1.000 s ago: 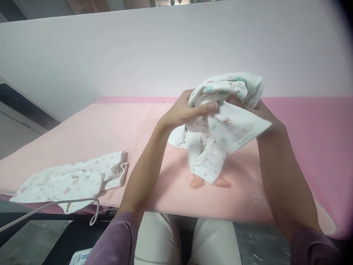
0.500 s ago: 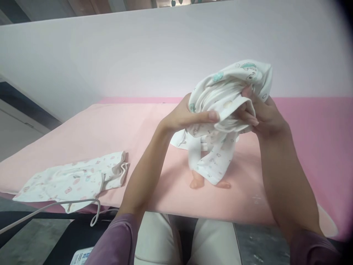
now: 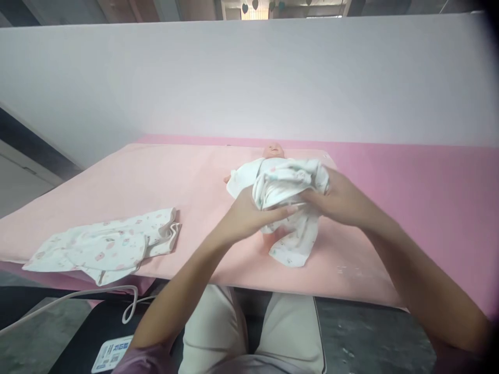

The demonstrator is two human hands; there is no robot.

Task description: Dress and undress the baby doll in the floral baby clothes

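Observation:
A baby doll (image 3: 274, 150) lies on its back on the pink mat, head toward the wall, in a white top (image 3: 245, 177). Over its body I hold a bunched white printed baby garment (image 3: 294, 179), one part of which hangs down over the doll's legs. My left hand (image 3: 253, 210) grips the gathered cloth from the left, thumb across the front edge. On the other side my right hand (image 3: 331, 197) is closed on the same cloth, its fingers partly inside the folds. The doll's feet are mostly hidden.
A folded white printed garment (image 3: 105, 246) lies at the mat's left front edge. A white cable (image 3: 78, 295) loops below it. The pink mat (image 3: 183, 171) ends at a white wall (image 3: 249, 78). A labelled white device (image 3: 112, 355) rests at lower left.
Both hands have lowered the bunched garment toward the doll. The doll's head and white top now show behind it, where the cloth covered them before.

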